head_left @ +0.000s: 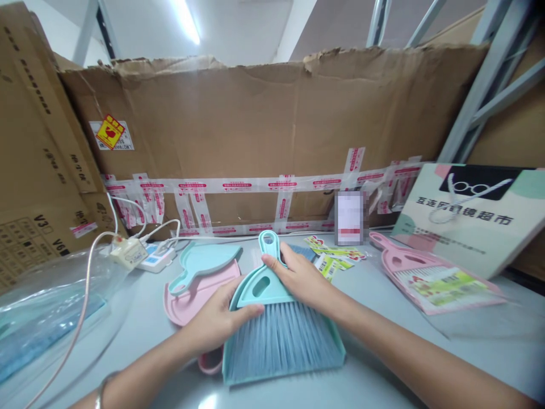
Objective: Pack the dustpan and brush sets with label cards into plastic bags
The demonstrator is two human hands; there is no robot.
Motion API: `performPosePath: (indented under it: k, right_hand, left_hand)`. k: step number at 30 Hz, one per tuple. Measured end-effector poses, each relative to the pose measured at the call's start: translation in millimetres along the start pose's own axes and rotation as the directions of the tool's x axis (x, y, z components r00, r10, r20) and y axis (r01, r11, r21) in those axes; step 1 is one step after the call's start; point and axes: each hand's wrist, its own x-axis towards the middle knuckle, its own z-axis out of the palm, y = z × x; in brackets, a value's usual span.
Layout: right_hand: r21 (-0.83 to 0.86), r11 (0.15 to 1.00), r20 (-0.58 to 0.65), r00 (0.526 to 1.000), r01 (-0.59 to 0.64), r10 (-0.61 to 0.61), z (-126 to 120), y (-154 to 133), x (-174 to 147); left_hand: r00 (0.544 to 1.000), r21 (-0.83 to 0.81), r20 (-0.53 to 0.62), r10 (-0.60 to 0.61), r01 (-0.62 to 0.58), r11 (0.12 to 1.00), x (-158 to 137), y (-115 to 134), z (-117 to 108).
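Head view: both forearms reach in from the lower corners and meet at a teal brush (272, 289) nested in a matching dustpan (227, 372), in the middle of the near part of the table, its handle pointing away from the person and its blue bristles toward them. The left hand (225, 312) is clamped on the pan's left edge, thumb laid across the brush head; a bracelet (101, 392) circles that wrist. The right hand (300, 275) grips the handle's neck from the right, thumb on top and fingers behind. The hands are close but apart. Beneath them spreads a pale grey-blue table (383, 369). A second teal dustpan (213, 258) overlaps a pink dustpan (174, 304) beyond the left hand; a pink brush set (409, 258) lies to the right, before a printed bag (472, 227). Printed cards (334, 267) lie beyond the right hand. A large taped cardboard box (255, 125) walls the back, with metal shelving (481, 96) at right and a lit tube (186, 21) overhead.
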Motion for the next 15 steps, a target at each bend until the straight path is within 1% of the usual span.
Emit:
performPosePath:
  k: [2,5,7,9,10,12,15]
  right_hand:
    - [0.032,0.999,0.033,0.999,0.010,-0.011,-0.9,2.4,2.4]
    - [0.154,0.988,0.107,0.994,0.020,-0.037,-3.8,7.0,5.9]
    - [0.221,0.975,0.185,0.982,-0.008,-0.034,-6.1,8.8,6.8]
    - [0.208,0.977,0.227,0.974,-0.042,-0.007,-7.7,8.2,6.2]
    - [0.177,0.983,0.223,0.975,-0.047,0.006,-7.9,7.2,5.6]
    - [0.108,0.993,0.173,0.985,-0.041,0.022,-7.3,4.1,4.2]
    - [0.045,0.998,0.128,0.991,-0.045,0.039,-4.7,-0.2,2.3]
  left_hand:
    - [1.000,-0.009,0.017,-0.013,0.013,1.000,-0.5,1.4,0.2]
    - [0.999,-0.009,0.025,-0.039,0.040,0.999,-0.4,2.6,-0.5]
    - [0.998,-0.007,0.025,-0.049,0.049,0.999,0.2,3.3,-0.9]
    - [0.998,-0.004,0.022,-0.054,0.054,0.999,0.7,3.9,-0.9]
    - [0.998,-0.002,0.023,-0.054,0.054,0.999,0.9,4.0,-0.9]
    - [0.998,0.002,0.024,-0.051,0.051,0.999,1.1,3.6,-0.8]
    - [0.999,0.009,0.032,-0.038,0.037,0.999,1.3,1.3,-1.8]
